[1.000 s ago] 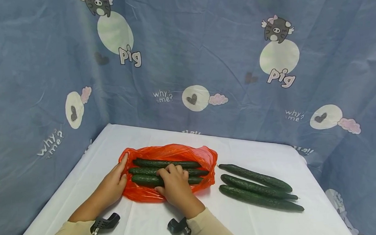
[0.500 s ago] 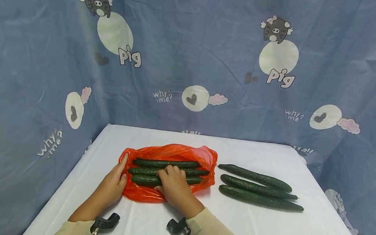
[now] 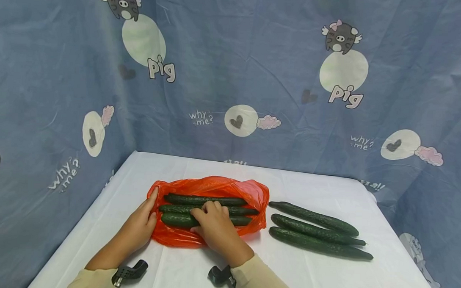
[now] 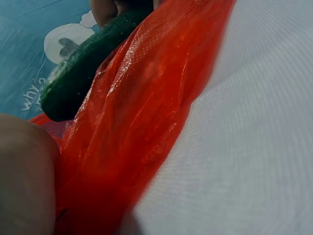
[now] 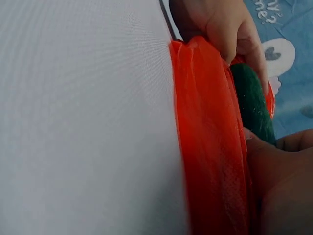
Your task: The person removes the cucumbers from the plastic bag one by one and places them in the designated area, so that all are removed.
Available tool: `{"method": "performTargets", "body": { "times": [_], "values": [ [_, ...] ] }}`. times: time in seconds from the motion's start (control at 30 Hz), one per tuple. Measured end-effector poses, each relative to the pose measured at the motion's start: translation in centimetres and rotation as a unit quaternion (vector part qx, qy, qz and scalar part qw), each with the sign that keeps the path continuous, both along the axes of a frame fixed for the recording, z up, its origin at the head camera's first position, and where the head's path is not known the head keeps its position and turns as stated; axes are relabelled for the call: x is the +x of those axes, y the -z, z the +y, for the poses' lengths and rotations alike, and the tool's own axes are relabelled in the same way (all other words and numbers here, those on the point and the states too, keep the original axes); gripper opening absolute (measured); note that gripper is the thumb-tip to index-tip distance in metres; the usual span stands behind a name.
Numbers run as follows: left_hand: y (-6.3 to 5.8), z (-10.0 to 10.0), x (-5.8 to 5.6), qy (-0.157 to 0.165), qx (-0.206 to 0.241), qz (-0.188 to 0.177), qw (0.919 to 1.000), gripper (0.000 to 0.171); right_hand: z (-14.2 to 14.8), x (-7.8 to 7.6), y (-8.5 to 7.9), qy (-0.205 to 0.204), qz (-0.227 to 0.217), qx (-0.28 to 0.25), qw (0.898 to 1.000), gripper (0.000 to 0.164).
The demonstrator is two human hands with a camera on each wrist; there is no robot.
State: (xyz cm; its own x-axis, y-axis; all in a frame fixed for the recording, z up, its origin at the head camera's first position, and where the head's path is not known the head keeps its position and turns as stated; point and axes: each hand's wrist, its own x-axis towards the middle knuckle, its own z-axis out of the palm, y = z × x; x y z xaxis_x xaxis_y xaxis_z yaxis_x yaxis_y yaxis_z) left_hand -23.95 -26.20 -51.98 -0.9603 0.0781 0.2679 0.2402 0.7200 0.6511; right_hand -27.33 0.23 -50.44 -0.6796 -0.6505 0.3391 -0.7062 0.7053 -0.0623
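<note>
A red plastic bag [image 3: 181, 239] lies on the table with its mouth spread, and three dark green cucumbers lie side by side inside. My right hand [image 3: 218, 228] grips the front cucumber [image 3: 178, 220] about its middle, thumb on the near side. Behind it are the middle cucumber [image 3: 171, 208] and the back cucumber [image 3: 205, 200]. My left hand [image 3: 138, 225] rests against the bag's left end with fingers fairly straight. In the right wrist view, the left hand [image 5: 225, 24] touches the bag beside the cucumber's end. The right fingertips are partly hidden.
Three more cucumbers lie on the white tabletop [image 3: 287, 273] right of the bag: a back one [image 3: 313, 217], a middle one [image 3: 317, 230] and a front one [image 3: 320, 243]. A blue printed curtain [image 3: 233, 68] hangs behind and at both sides.
Very little differs. The head view has shifted slightly, and the front cucumber's right end sits a touch further right. Both hands keep their places at the bag.
</note>
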Motion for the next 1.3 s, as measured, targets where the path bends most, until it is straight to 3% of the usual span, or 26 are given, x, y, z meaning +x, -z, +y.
{"method": "performTargets", "body": {
  "times": [0.33, 0.73, 1.03, 1.3],
  "values": [
    [0.0, 0.0, 0.0, -0.001, 0.002, -0.012, 0.9999, 0.085, 0.2, 0.0, -1.3, 0.009, 0.025, -0.012, 1.0, 0.041],
    [-0.6, 0.1, -0.3, -0.003, 0.001, -0.014, 0.9999, 0.084, 0.7, 0.2, -5.1, -0.008, 0.052, -0.021, 0.998, 0.046],
    [-0.5, 0.1, -0.3, -0.002, 0.0, -0.024, 0.9997, 0.083, 1.4, 1.9, -8.1, -0.027, 0.086, -0.052, 0.995, 0.049],
    [-0.1, 0.1, -0.1, -0.008, -0.02, -0.001, 0.9998, 0.076, 1.7, 3.7, -10.7, -0.061, 0.107, -0.118, 0.985, 0.05]
  ]
}}
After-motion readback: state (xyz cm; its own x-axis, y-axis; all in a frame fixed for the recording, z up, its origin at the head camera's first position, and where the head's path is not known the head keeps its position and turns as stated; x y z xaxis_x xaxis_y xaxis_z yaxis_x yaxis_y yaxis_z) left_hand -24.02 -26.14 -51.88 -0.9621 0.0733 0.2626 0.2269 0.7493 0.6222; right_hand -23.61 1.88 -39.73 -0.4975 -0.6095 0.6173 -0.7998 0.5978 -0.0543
